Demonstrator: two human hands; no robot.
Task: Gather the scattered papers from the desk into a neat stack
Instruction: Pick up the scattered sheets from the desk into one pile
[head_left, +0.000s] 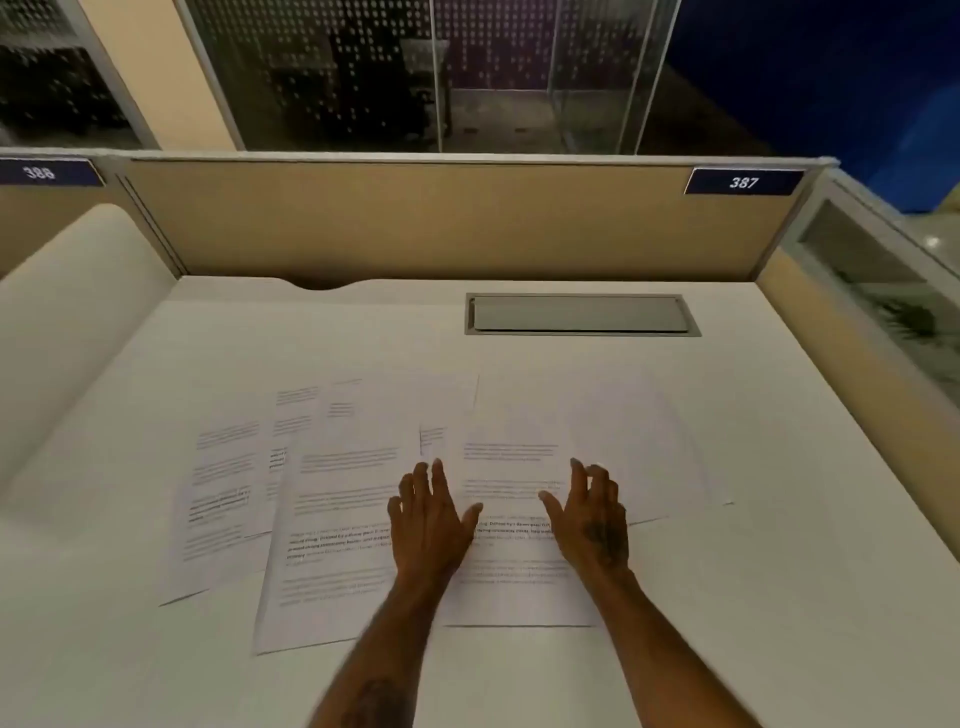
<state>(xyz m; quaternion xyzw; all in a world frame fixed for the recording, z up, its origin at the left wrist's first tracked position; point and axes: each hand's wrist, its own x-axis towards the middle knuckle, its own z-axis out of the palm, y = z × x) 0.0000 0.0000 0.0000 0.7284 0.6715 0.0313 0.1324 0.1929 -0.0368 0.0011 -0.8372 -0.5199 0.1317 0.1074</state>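
Several printed white papers lie spread and overlapping across the white desk (779, 571). One sheet (218, 499) lies at the far left, a second sheet (332, 545) beside it, and a middle sheet (514, 582) partly covers both a right-hand sheet (639, 447) and others behind. My left hand (428, 519) rests flat, fingers spread, where the second and middle sheets meet. My right hand (592, 514) hovers or rests on the middle sheet with its fingers apart and slightly curled. Neither hand holds a sheet.
A grey cable hatch (582, 314) is set into the desk behind the papers. A tan partition (415, 218) with a "387" label (744, 182) closes the back, and side panels stand left and right. Bare desk surface lies in front of the papers and to the right.
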